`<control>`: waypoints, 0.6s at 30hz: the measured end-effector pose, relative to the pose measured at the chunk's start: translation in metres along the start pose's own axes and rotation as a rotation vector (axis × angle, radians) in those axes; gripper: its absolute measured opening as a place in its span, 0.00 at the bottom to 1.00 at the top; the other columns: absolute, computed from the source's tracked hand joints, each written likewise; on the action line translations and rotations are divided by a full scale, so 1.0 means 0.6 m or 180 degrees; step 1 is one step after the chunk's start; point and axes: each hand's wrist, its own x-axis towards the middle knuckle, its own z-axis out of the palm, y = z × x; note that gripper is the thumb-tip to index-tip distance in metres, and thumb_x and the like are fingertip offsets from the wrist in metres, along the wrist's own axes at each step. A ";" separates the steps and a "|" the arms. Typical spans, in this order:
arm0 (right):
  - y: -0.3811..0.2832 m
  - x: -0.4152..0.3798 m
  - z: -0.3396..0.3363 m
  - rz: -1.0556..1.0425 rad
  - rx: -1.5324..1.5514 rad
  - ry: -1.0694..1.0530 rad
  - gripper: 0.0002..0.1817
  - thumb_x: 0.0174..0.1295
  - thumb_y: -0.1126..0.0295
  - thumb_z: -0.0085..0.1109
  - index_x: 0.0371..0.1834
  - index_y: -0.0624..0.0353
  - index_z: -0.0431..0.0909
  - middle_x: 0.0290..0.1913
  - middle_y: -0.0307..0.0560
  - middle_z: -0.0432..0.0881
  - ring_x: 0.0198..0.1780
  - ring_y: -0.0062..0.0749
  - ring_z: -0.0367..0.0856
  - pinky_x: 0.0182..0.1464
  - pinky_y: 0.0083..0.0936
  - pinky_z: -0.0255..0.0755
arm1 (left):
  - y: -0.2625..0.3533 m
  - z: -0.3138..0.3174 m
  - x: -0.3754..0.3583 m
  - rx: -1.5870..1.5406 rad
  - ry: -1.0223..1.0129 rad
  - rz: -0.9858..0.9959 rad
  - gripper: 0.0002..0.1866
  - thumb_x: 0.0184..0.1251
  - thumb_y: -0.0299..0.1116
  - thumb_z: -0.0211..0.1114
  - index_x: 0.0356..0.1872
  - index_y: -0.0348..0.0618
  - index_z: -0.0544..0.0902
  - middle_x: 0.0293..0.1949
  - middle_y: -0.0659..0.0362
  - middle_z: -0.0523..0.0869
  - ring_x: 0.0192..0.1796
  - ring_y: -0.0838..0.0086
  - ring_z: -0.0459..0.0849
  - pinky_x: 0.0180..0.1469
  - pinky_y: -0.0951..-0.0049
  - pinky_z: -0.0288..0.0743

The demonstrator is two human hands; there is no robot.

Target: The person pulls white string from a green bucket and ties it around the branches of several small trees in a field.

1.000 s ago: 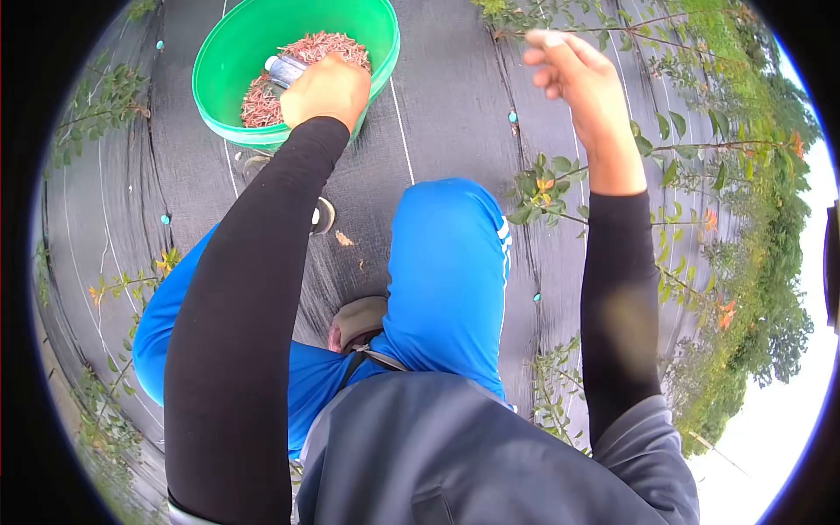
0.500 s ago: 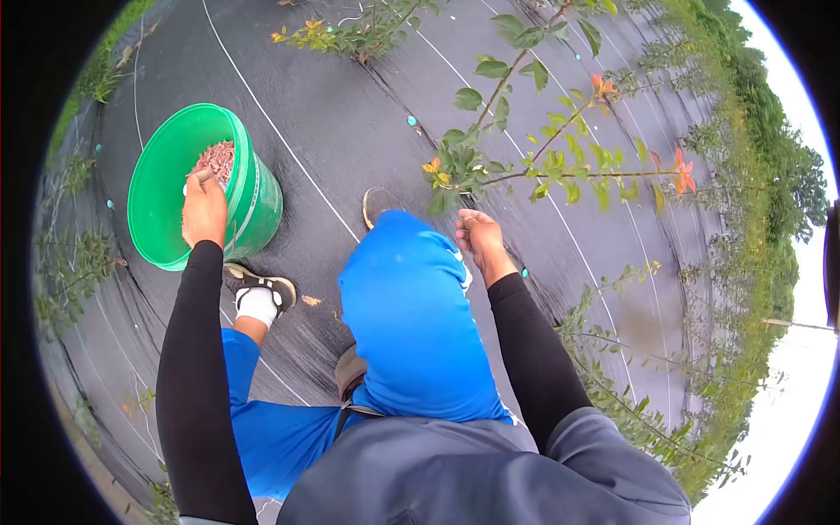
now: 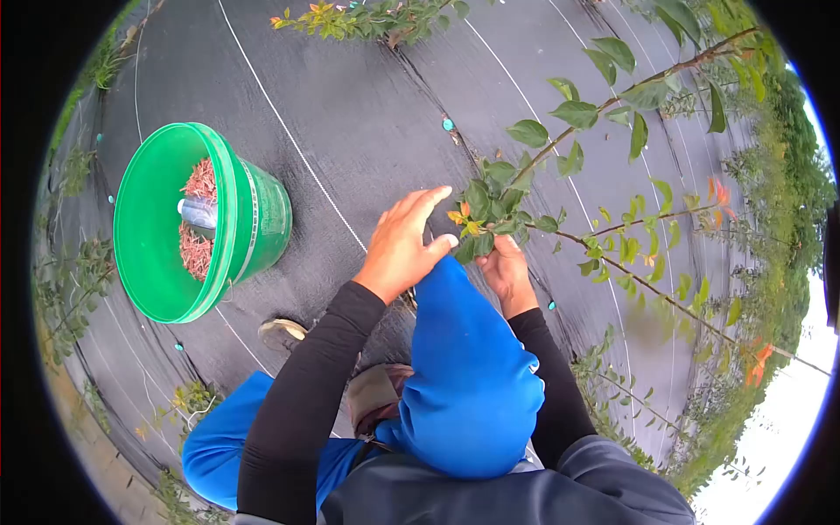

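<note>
My left hand (image 3: 404, 245) is beside the base of a leafy plant (image 3: 499, 201), thumb and fingers spread, with nothing seen in it. On the plant's other side my right hand (image 3: 507, 269) has its fingers bent in among the low leaves; what they hold, if anything, is hidden. A green bucket (image 3: 273, 214) stands to the left, apart from both hands. Inside it lie reddish-brown pieces (image 3: 198, 249) and a clear bottle-like object (image 3: 199, 213).
Black ground sheet (image 3: 324, 114) with white lines lies under everything. Another plant (image 3: 376, 19) grows at the top, and more branches (image 3: 630, 394) spread at the lower right. My bent knee (image 3: 472, 367) in blue is between my arms.
My left hand has left the bucket and moved right to the plant, its fingers now spread. My right hand has moved slightly right, in among the leaves. The view has shifted, with the plant appearing closer.
</note>
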 end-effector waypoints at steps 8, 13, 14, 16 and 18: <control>0.051 0.006 -0.006 -0.0319 -0.0120 0.0591 0.06 0.62 0.72 0.56 0.41 0.59 0.77 0.33 0.39 0.80 0.27 0.20 0.73 0.28 0.18 0.66 | -0.039 0.073 0.052 0.0212 -0.0549 0.0115 0.14 0.51 0.32 0.65 0.41 0.45 0.79 0.39 0.60 0.80 0.44 0.63 0.77 0.48 0.64 0.68; 0.092 0.012 -0.025 -0.0194 -0.0741 0.0610 0.07 0.59 0.74 0.58 0.40 0.62 0.77 0.34 0.38 0.81 0.28 0.19 0.75 0.30 0.17 0.68 | -0.069 0.075 0.053 -0.0326 -0.0629 -0.0160 0.06 0.52 0.26 0.63 0.33 0.43 0.80 0.33 0.60 0.80 0.39 0.63 0.79 0.41 0.67 0.71; 0.087 0.008 -0.005 -0.0345 -0.0862 0.0576 0.08 0.59 0.73 0.59 0.40 0.62 0.77 0.34 0.38 0.81 0.30 0.20 0.76 0.31 0.16 0.69 | -0.076 0.074 0.053 -0.0333 -0.0685 0.0013 0.09 0.53 0.25 0.62 0.37 0.42 0.79 0.36 0.59 0.80 0.39 0.64 0.80 0.40 0.69 0.72; 0.093 0.012 0.004 -0.0454 -0.0990 0.0508 0.08 0.58 0.73 0.60 0.40 0.61 0.77 0.34 0.38 0.81 0.31 0.21 0.77 0.32 0.16 0.70 | -0.078 0.080 0.049 -0.0477 -0.0453 -0.0244 0.11 0.53 0.24 0.62 0.39 0.42 0.78 0.37 0.58 0.80 0.39 0.65 0.80 0.41 0.69 0.73; 0.109 0.022 -0.016 0.0124 0.0155 0.0291 0.07 0.61 0.76 0.55 0.42 0.60 0.74 0.38 0.43 0.80 0.39 0.26 0.79 0.40 0.23 0.75 | -0.089 0.083 0.040 -0.0697 -0.0193 -0.0632 0.16 0.54 0.24 0.60 0.46 0.41 0.76 0.41 0.55 0.79 0.40 0.68 0.80 0.43 0.70 0.73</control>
